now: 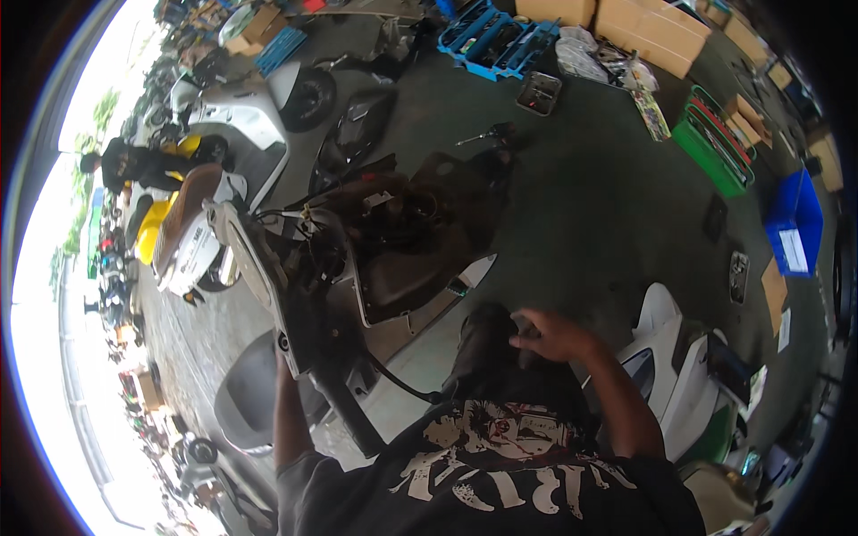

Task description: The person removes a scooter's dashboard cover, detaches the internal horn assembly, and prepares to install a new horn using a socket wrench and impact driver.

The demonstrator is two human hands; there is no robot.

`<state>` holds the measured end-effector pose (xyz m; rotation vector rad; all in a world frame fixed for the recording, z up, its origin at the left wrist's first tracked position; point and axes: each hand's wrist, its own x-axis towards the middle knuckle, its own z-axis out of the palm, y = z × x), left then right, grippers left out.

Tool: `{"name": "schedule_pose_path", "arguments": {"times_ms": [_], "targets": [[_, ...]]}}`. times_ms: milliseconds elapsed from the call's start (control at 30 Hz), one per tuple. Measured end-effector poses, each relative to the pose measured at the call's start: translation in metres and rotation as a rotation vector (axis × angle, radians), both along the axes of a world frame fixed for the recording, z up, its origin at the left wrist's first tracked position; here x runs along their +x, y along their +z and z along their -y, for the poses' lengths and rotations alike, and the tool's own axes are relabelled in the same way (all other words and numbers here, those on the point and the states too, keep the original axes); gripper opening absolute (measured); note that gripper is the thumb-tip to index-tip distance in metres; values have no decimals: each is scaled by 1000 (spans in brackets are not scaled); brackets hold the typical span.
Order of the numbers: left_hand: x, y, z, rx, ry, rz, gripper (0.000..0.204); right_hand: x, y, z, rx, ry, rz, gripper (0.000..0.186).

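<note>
A partly stripped scooter stands right in front of me, with its front frame and light panel edge (255,268) at left and loose wiring (308,223) exposed. A dark handlebar grip (350,415) points toward my chest, with a black brake lever (398,380) beside it. My left forearm (289,402) reaches up to the front panel, which hides the fingers of that hand. Over my dark-trousered knee (487,344), my right hand (559,337) has its fingers curled in; whatever they may hold is not visible. A brown floorboard part (407,286) lies beyond.
Blue (500,40) and green toolboxes (715,147), a metal parts tray (539,94) and a blue bin (795,223) sit on the floor. White body panels (666,375) are at my right. Left are a white scooter (201,241) and a bending person (134,165).
</note>
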<state>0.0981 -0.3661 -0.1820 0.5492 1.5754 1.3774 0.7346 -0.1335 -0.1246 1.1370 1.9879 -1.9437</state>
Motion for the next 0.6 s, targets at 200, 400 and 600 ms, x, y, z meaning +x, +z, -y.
{"name": "schedule_pose_path", "arguments": {"times_ms": [200,400,600], "targets": [[404,-129,201,-1109,-230,-662,72,-36,-55,-111,172,49,-69,49],[567,-161,172,-1120,-406,-173,62,-107,-128,-179,228,129,-87,45],[553,-106,-49,-588,405,299,49,-157,-155,-218,40,215,38,55]]}}
